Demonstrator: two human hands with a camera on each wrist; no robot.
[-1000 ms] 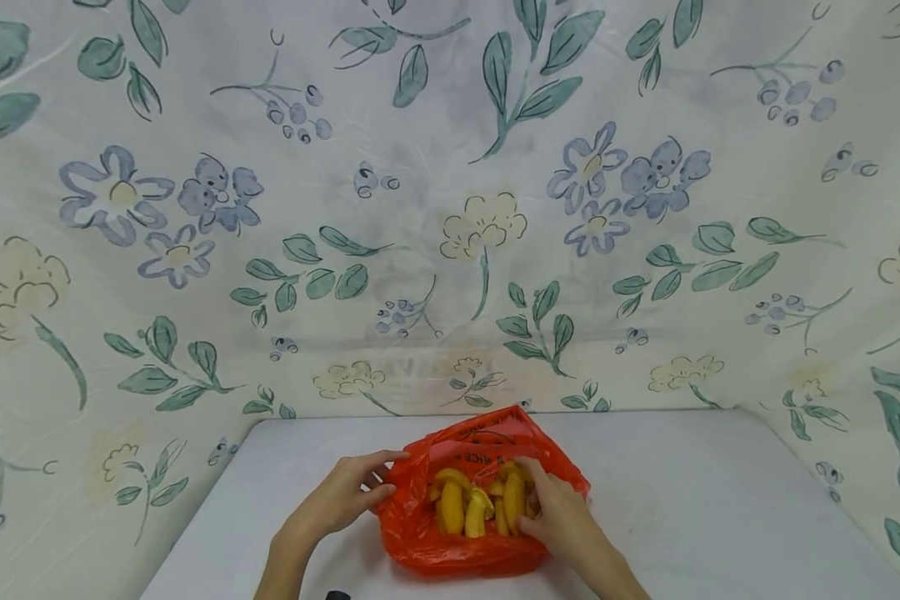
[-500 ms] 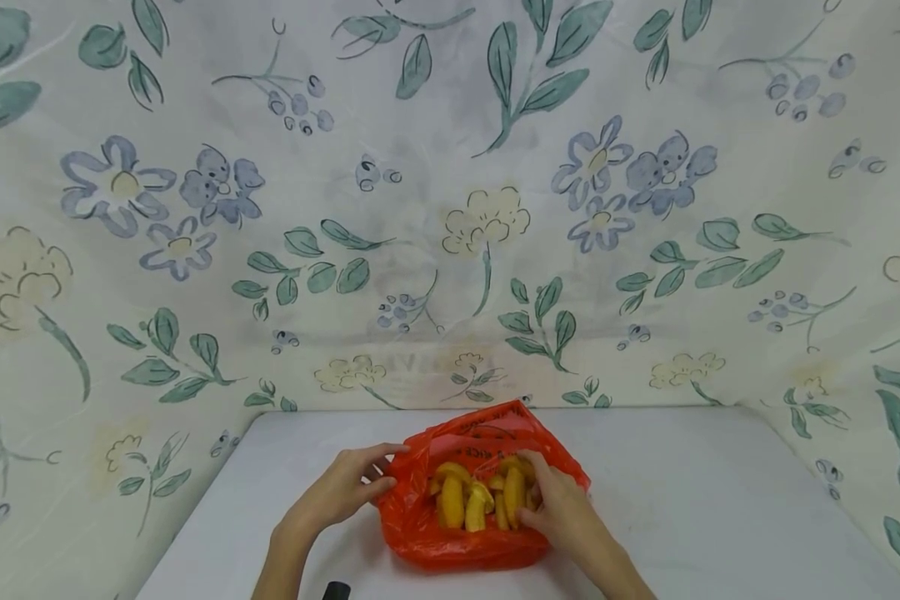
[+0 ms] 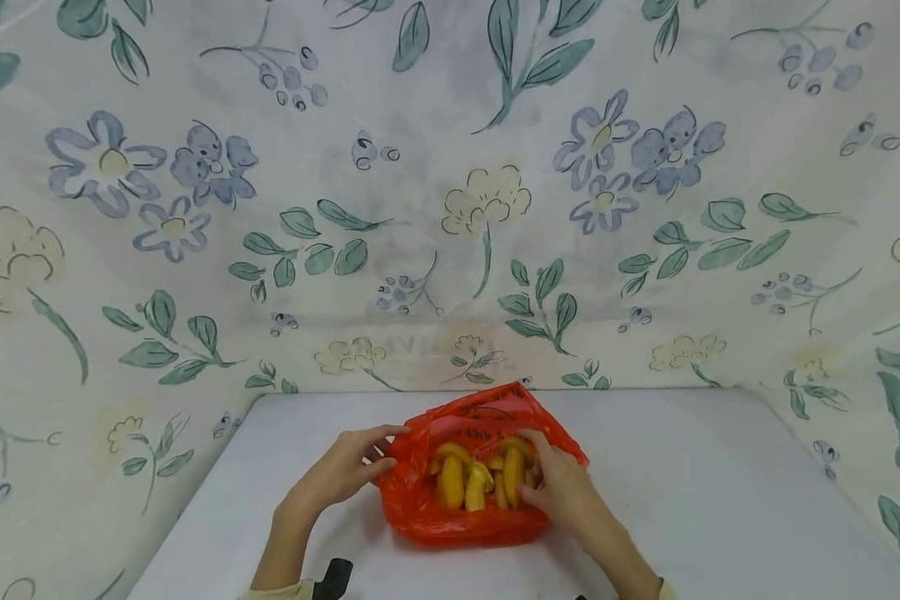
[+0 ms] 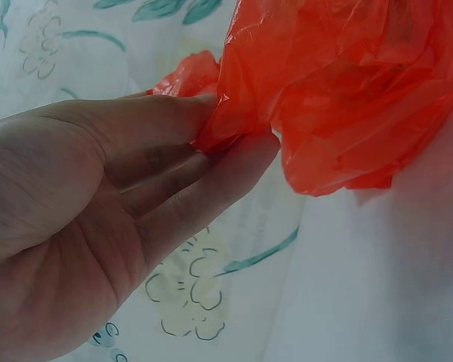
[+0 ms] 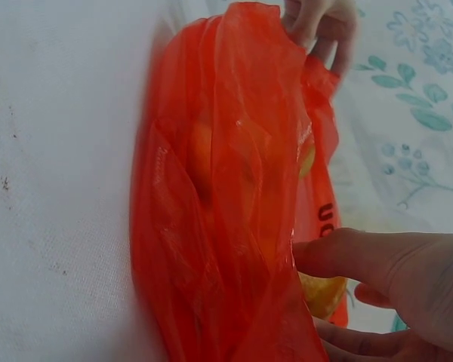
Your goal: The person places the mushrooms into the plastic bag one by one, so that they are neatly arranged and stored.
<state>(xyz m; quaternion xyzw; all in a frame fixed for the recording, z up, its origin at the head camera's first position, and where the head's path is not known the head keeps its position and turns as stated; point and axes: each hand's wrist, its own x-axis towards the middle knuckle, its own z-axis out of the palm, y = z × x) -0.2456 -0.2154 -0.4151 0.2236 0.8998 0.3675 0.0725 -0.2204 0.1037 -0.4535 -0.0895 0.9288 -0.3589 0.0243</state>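
A red plastic bag (image 3: 457, 527) lies on the table with its mouth spread, printed with dark lettering inside. Several yellow mushrooms (image 3: 453, 483) sit in it side by side, caps toward the back. My left hand (image 3: 348, 467) pinches the bag's left edge; in the left wrist view thumb and fingers close on the red plastic (image 4: 245, 98). My right hand (image 3: 566, 483) reaches into the right side, thumb and fingers curled about the rightmost mushroom (image 3: 516, 475). In the right wrist view the bag's front wall hides those fingertips, and a yellow cap (image 5: 323, 292) shows beside the thumb.
The bag rests on a white-covered table (image 3: 690, 500). A floral curtain (image 3: 390, 250) rises behind it and along both sides. A black device (image 3: 335, 577) shows by my left wrist at the lower edge.
The whole scene has shifted upward in the head view, bringing the sleeve cuffs and more of the black device into sight. Both hands keep their places at the bag.
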